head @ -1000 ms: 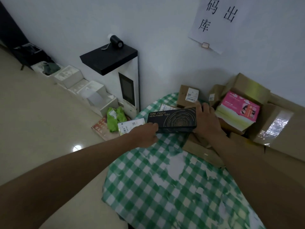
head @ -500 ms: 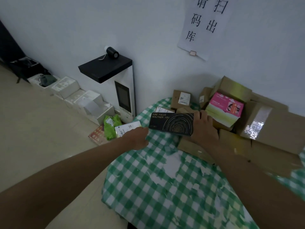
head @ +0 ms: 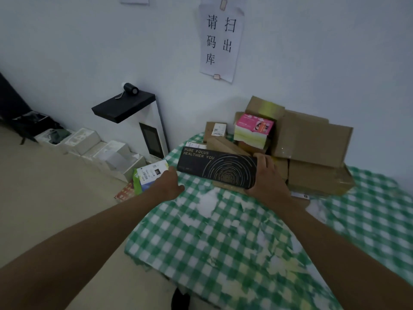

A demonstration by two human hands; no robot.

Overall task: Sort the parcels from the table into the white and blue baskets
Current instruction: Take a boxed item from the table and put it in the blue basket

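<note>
A long black box point(head: 214, 167) printed "PURE FOCUS HEALTHIER YOU" is held just above the green checked table point(head: 219, 247), in front of the parcel pile. My right hand point(head: 267, 175) grips its right end, fingers over the top edge. My left hand point(head: 171, 184) hovers at the box's lower left corner with loosely curled fingers, holding nothing. Behind the black box lie brown cardboard parcels point(head: 312, 139), a small labelled carton point(head: 215, 130) and a pink and yellow box point(head: 253, 128).
A white kiosk with a black top point(head: 134, 108) stands against the wall left of the table. White boxes point(head: 89, 142) line the floor along the wall. A labelled white parcel point(head: 152, 173) and a green one lie on the floor beside the table.
My left hand has let go of the black box's left end and dropped slightly. My right hand still holds the box, now tilted flatter.
</note>
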